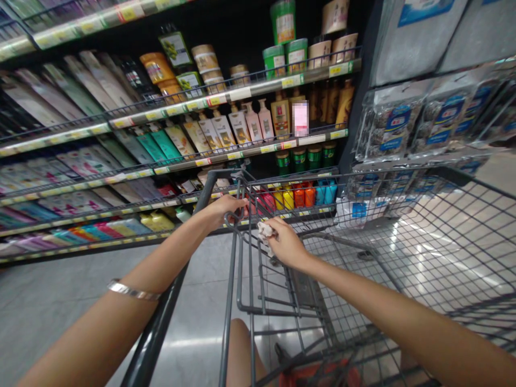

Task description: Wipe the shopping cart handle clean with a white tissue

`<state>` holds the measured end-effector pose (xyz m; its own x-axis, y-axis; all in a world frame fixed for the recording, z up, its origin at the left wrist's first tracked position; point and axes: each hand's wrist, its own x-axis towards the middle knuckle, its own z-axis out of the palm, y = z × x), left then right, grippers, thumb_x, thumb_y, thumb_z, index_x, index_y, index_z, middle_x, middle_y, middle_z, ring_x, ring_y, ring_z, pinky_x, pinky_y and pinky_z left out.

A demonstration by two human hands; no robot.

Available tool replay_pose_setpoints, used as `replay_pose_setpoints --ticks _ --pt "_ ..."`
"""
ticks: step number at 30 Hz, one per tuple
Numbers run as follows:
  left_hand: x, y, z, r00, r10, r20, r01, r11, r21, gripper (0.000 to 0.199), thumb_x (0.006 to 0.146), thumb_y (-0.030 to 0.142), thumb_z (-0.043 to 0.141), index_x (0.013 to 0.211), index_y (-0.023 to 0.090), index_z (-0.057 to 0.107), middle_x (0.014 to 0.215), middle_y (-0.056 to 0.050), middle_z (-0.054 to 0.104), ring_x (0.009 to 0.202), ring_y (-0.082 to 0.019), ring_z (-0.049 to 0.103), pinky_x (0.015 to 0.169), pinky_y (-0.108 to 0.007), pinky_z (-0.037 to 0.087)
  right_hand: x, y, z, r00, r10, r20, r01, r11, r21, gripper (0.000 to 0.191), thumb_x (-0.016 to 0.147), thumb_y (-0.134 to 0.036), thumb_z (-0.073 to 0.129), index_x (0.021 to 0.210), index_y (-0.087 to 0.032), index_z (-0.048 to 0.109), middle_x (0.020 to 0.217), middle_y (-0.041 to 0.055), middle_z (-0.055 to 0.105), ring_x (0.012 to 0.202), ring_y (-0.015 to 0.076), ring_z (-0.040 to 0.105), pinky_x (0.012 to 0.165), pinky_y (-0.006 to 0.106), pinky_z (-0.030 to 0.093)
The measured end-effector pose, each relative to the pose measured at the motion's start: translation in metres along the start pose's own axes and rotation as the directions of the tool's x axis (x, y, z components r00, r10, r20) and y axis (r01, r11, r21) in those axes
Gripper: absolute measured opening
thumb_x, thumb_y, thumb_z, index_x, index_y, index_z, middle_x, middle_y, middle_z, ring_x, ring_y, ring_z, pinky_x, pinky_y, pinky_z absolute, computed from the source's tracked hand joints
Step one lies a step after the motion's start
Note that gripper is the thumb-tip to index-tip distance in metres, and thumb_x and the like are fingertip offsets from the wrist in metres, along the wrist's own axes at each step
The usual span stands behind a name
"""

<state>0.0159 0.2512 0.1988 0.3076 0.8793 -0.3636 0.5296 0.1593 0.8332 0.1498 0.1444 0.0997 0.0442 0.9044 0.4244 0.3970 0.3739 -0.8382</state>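
My left hand (pixel 226 209) is closed at the far end of the shopping cart's rear frame, its fingers on a curled metal wire (pixel 234 217) there. In my right hand (pixel 287 244) is a crumpled whitish cloth or tissue (pixel 266 231), bunched between thumb and fingers. This hand is over the cart's wire seat section, just right of my left hand. The grey shopping cart (pixel 403 269) has a dark push handle (pixel 161 322) that passes beneath my left forearm. A silver bracelet (pixel 133 290) circles that forearm.
Store shelves (pixel 226 97) with rows of bottles and tubs rise behind the cart. Packaged metal scourers (pixel 397 126) hang at the right. Grey floor tiles (pixel 193 306) show below, with a bare knee (pixel 242 349) under the cart frame. Something red (pixel 322 376) is low in the cart.
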Motion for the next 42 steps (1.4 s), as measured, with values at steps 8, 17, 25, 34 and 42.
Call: replay_pose_setpoints --ticks 8,17,25,34,42 --pt "-0.003 0.001 0.0 0.999 0.016 0.045 -0.014 0.999 -0.041 0.014 0.081 0.018 0.051 0.068 0.015 0.053 0.051 0.001 0.054 0.04 -0.008 0.045 0.038 -0.018 0.03 -0.017 0.027 -0.005 0.984 0.176 -0.007 -0.176 0.977 -0.122 0.032 0.07 -0.005 0.046 0.097 -0.02 0.052 0.082 -0.0001 0.058 0.076 0.0159 0.054 0.069 0.025 0.039" --pt "-0.006 0.003 0.001 0.999 0.041 0.035 -0.039 0.998 -0.05 0.007 0.077 0.019 0.057 0.072 0.014 0.055 0.054 0.001 0.054 0.041 -0.008 0.046 0.038 -0.017 0.031 -0.03 0.068 -0.004 0.922 0.383 -0.049 -0.385 0.902 -0.194 0.027 0.063 0.001 0.046 0.072 -0.018 0.062 0.079 0.0032 0.06 0.078 0.0154 0.057 0.072 0.023 0.041" --pt "-0.006 0.003 0.003 0.999 0.024 0.026 -0.023 0.999 -0.035 0.007 0.076 0.019 0.057 0.072 0.013 0.057 0.054 0.0 0.056 0.04 -0.008 0.045 0.037 -0.018 0.031 -0.027 0.052 0.001 0.795 0.607 -0.016 -0.605 0.79 -0.104 0.018 0.062 -0.008 0.055 0.076 -0.014 0.065 0.074 0.0037 0.067 0.07 0.0173 0.061 0.063 0.023 0.042" --pt "-0.005 0.003 0.003 0.999 0.034 0.034 -0.034 0.999 -0.003 0.01 0.078 0.02 0.054 0.07 0.014 0.056 0.052 0.0 0.054 0.039 -0.009 0.044 0.036 -0.019 0.029 -0.016 0.049 0.004 0.859 0.504 -0.095 -0.492 0.862 0.125 0.029 0.061 -0.001 0.046 0.074 -0.015 0.067 0.075 0.0016 0.069 0.075 0.0169 0.062 0.07 0.024 0.045" --pt "-0.008 0.008 0.006 1.0 -0.009 -0.009 0.009 1.0 0.022 0.015 0.077 0.02 0.056 0.063 0.014 0.053 0.049 0.0 0.053 0.037 -0.008 0.042 0.035 -0.019 0.023 0.028 -0.001 0.014 0.938 0.32 -0.13 -0.28 0.925 0.256 0.031 0.067 -0.005 0.044 0.085 -0.014 0.068 0.079 0.0012 0.069 0.074 0.0154 0.06 0.07 0.024 0.044"
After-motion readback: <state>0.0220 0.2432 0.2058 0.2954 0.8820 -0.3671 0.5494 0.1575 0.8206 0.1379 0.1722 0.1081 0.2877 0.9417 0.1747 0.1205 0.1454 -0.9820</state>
